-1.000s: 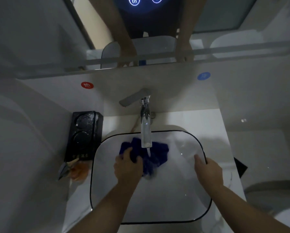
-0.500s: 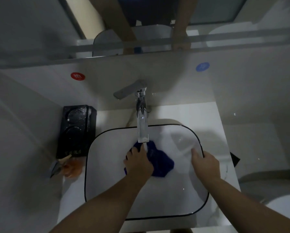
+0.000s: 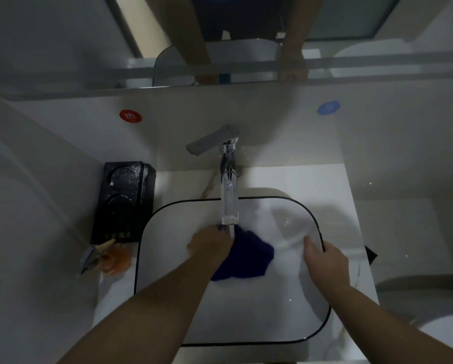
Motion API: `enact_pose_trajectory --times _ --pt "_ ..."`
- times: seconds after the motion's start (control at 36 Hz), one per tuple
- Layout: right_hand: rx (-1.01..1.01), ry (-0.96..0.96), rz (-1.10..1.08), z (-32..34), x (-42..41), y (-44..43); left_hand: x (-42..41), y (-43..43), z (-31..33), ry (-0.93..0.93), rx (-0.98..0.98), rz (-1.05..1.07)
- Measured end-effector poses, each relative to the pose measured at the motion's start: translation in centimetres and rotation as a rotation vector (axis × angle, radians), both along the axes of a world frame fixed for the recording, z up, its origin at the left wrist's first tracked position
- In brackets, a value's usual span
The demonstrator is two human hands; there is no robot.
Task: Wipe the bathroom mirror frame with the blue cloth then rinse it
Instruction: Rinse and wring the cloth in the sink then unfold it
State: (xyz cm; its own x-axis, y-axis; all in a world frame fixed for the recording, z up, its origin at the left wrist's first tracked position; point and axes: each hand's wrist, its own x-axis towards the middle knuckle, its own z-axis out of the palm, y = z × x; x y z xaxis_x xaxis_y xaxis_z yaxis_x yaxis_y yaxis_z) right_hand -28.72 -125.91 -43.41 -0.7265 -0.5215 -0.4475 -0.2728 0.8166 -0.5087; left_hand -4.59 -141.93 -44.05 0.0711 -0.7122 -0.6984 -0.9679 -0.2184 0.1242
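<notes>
The blue cloth (image 3: 247,254) lies bunched in the white basin (image 3: 246,316), just under the chrome faucet (image 3: 229,190), which runs a thin stream of water. My left hand (image 3: 211,244) grips the cloth's left part beneath the spout. My right hand (image 3: 325,261) rests on the basin's black right rim, fingers curled over the edge. The mirror's lower frame (image 3: 351,67) runs along the top and reflects both arms.
A black holder (image 3: 124,200) stands left of the basin, with an orange item and a clip (image 3: 107,258) in front of it. Red (image 3: 130,116) and blue (image 3: 328,107) round stickers mark the wall. A toilet (image 3: 430,311) sits at the right.
My left hand has dragged the cloth from the basin's back left to under the spout and rightward. The right hand stays on the rim.
</notes>
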Motion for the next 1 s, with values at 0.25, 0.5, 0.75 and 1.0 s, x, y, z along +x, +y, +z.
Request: enact_pose_trajectory --times 0.25,0.5,0.75,1.0 --pt "-0.010 0.012 -0.018 0.4 0.0 -0.1 4.4 1.3 3.0 0.200 0.121 0.164" --pt "-0.011 0.024 0.006 0.9 0.1 -0.1 -0.4 6.4 7.8 0.527 0.065 0.138" --pt "-0.017 -0.016 0.043 0.7 0.0 0.1 -2.3 7.3 10.8 1.052 0.198 0.380" --pt "-0.015 0.015 0.007 0.8 0.1 -0.2 7.4 2.9 7.5 0.518 -0.206 0.407"
